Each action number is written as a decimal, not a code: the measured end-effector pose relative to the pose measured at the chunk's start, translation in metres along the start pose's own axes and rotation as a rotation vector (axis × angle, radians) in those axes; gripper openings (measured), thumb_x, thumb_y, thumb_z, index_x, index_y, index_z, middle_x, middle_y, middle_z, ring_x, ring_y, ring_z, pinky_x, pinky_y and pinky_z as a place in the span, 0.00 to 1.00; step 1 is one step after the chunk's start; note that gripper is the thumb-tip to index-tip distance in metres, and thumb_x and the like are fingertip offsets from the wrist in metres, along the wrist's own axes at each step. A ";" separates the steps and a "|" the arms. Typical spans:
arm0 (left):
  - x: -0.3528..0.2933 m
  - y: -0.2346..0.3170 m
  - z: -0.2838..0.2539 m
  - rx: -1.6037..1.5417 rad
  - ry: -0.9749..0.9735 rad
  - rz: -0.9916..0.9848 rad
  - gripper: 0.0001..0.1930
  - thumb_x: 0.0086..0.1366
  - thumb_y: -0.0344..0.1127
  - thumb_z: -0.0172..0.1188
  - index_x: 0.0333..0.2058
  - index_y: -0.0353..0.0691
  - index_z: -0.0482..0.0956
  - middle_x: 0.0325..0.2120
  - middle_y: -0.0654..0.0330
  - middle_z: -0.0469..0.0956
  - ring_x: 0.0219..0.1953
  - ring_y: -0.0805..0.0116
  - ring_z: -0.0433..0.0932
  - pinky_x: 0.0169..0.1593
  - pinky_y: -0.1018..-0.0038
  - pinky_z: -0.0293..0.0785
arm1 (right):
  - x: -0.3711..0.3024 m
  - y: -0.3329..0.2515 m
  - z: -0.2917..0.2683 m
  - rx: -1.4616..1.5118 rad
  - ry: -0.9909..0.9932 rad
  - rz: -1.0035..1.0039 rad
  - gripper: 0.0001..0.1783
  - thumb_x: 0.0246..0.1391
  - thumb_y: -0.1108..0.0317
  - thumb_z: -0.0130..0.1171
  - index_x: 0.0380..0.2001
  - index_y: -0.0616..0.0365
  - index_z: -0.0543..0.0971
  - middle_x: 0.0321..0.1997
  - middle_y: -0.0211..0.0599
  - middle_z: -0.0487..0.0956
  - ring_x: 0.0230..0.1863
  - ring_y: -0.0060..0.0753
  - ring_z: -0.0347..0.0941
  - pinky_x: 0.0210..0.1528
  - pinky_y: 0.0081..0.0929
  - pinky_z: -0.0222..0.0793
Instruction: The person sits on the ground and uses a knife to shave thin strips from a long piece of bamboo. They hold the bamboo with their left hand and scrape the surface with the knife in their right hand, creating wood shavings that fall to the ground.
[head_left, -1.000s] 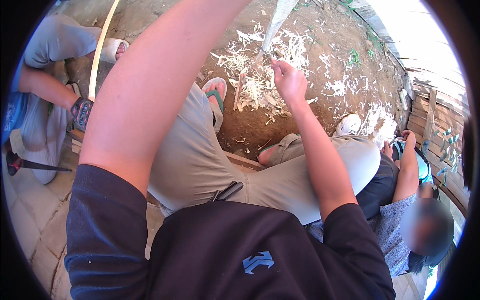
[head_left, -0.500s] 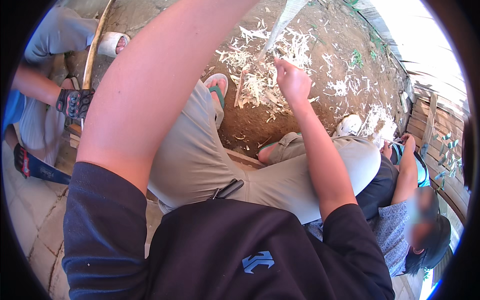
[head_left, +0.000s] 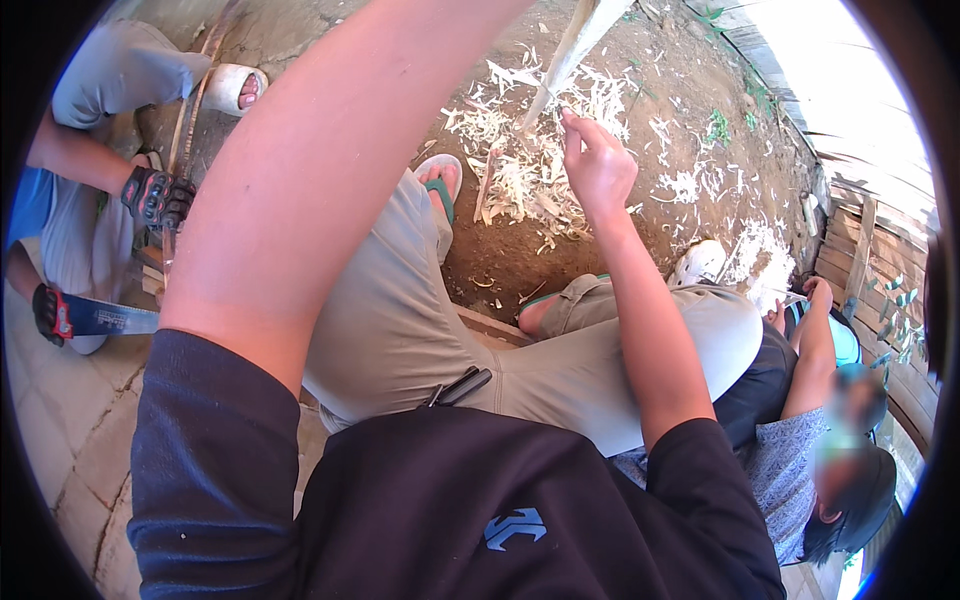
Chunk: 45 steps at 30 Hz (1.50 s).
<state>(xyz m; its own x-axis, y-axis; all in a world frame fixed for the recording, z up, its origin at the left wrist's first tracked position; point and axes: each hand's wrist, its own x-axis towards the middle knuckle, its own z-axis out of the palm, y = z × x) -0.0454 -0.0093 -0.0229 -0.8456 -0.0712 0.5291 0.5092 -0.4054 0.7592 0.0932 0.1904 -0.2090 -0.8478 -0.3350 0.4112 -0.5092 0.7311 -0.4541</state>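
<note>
My left forearm (head_left: 290,190) stretches up past the upper edge, so the left hand is out of sight. My right hand (head_left: 604,170) is raised over the dirt, its fingers curled inward. What those fingers hold, if anything, cannot be made out. Just beyond their tips a pale tapered wooden stick (head_left: 572,55) slants down from the upper edge. Its lower end stands over a heap of wood shavings (head_left: 530,170). Whether the fingers touch the stick is unclear.
To the left, a co-worker's gloved hand (head_left: 157,198) rests by a long piece of wood (head_left: 190,120); the other holds a saw (head_left: 110,318). Close on my right sits another person (head_left: 790,450), beside more shavings (head_left: 757,262). A plank fence (head_left: 850,240) bounds the right side.
The pale stick has shifted right and shows a broader face. My right hand has moved slightly right and down. On the left, the co-worker's saw has moved right.
</note>
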 end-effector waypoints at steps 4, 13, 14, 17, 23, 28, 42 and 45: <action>0.001 0.000 0.004 -0.012 -0.009 0.009 0.24 0.77 0.57 0.46 0.48 0.42 0.79 0.27 0.63 0.77 0.27 0.74 0.76 0.30 0.74 0.74 | -0.020 0.011 0.004 -0.293 -0.364 0.129 0.05 0.61 0.64 0.65 0.33 0.46 0.89 0.24 0.37 0.85 0.22 0.38 0.82 0.23 0.34 0.75; 0.001 0.001 0.007 -0.010 -0.025 0.005 0.24 0.77 0.57 0.47 0.48 0.41 0.79 0.27 0.63 0.78 0.27 0.73 0.77 0.30 0.74 0.75 | -0.015 0.013 0.009 -0.101 -0.013 -0.055 0.06 0.59 0.66 0.67 0.29 0.49 0.89 0.25 0.34 0.86 0.19 0.33 0.80 0.19 0.29 0.72; -0.001 0.001 0.005 -0.003 -0.022 0.003 0.24 0.77 0.57 0.47 0.48 0.41 0.79 0.27 0.63 0.78 0.27 0.73 0.77 0.30 0.74 0.75 | -0.008 0.006 0.007 -0.067 0.000 -0.066 0.06 0.59 0.66 0.67 0.29 0.49 0.89 0.25 0.35 0.86 0.19 0.33 0.80 0.19 0.29 0.72; -0.001 0.001 0.005 0.008 -0.029 0.005 0.24 0.76 0.57 0.47 0.48 0.41 0.79 0.27 0.63 0.78 0.27 0.73 0.77 0.30 0.74 0.75 | 0.004 0.003 -0.003 -0.068 -0.023 -0.049 0.08 0.61 0.60 0.67 0.32 0.47 0.90 0.24 0.40 0.86 0.20 0.34 0.82 0.22 0.29 0.75; -0.002 0.002 0.006 0.003 -0.034 0.012 0.24 0.76 0.57 0.48 0.48 0.41 0.79 0.27 0.63 0.78 0.27 0.73 0.77 0.30 0.74 0.76 | -0.014 0.011 0.001 -0.199 -0.190 0.014 0.09 0.62 0.61 0.64 0.29 0.45 0.89 0.24 0.38 0.84 0.20 0.38 0.81 0.21 0.33 0.73; -0.001 0.002 0.006 0.007 -0.042 0.012 0.24 0.76 0.56 0.49 0.48 0.41 0.79 0.27 0.63 0.78 0.26 0.73 0.78 0.30 0.74 0.76 | -0.012 0.015 0.002 -0.216 -0.223 0.028 0.07 0.61 0.62 0.64 0.31 0.44 0.89 0.23 0.36 0.85 0.20 0.39 0.80 0.24 0.37 0.74; -0.003 0.002 0.004 0.007 -0.068 0.004 0.23 0.75 0.56 0.51 0.48 0.40 0.80 0.27 0.62 0.79 0.26 0.72 0.79 0.30 0.73 0.77 | 0.003 0.011 0.001 -0.012 0.005 -0.094 0.08 0.62 0.59 0.65 0.31 0.44 0.89 0.24 0.37 0.85 0.22 0.38 0.82 0.23 0.34 0.75; -0.001 0.001 0.006 -0.002 -0.074 0.003 0.23 0.75 0.56 0.51 0.48 0.40 0.80 0.27 0.62 0.80 0.26 0.72 0.79 0.30 0.73 0.77 | -0.002 0.017 -0.003 -0.191 -0.258 0.058 0.09 0.62 0.58 0.64 0.31 0.43 0.89 0.25 0.37 0.85 0.23 0.40 0.82 0.25 0.36 0.76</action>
<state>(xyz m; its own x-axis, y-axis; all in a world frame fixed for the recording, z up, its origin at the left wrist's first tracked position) -0.0433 -0.0038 -0.0205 -0.8300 -0.0050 0.5577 0.5111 -0.4070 0.7571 0.0868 0.2057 -0.2156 -0.8964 -0.4117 0.1639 -0.4430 0.8433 -0.3043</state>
